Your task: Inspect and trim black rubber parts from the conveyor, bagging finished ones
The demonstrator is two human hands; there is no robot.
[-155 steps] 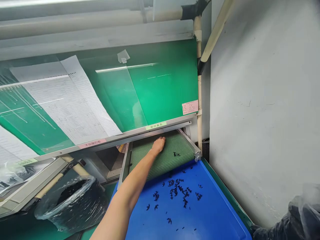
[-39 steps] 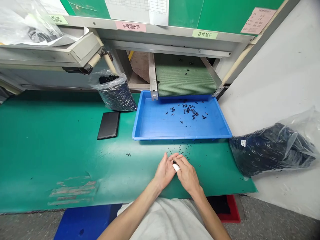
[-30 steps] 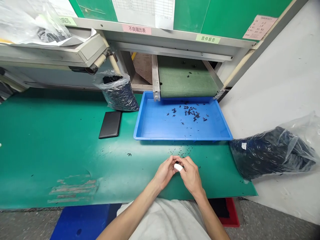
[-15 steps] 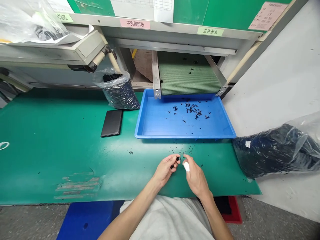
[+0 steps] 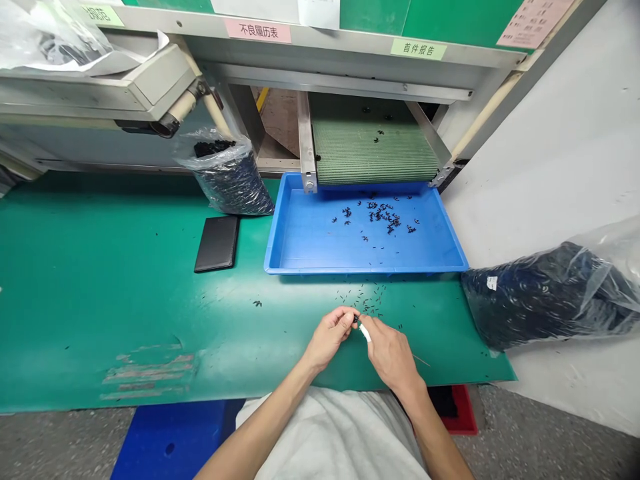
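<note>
My left hand (image 5: 327,339) is closed, its fingertips pinching a small black part (image 5: 355,319) whose exact kind I cannot make out. My right hand (image 5: 393,350) meets it from the other side, with thumb and fingers drawn together at the same part. White wrapping (image 5: 365,333) covers one of its digits. Short black slivers (image 5: 370,293) lie scattered on the green tabletop (image 5: 150,307) just beyond both hands. Farther back, a blue tray (image 5: 365,271) holds many small branched black pieces (image 5: 383,215).
A green conveyor belt (image 5: 375,160) ends over the tray's back edge, carrying a few black pieces. Left of the tray stand an open plastic bag (image 5: 233,177) of black parts and a black flat case (image 5: 217,244). A large filled bag (image 5: 540,293) leans at the right wall.
My right hand has moved left and closed in, so its fingertips now meet the black part at my left fingertips. The view has shifted slightly.
</note>
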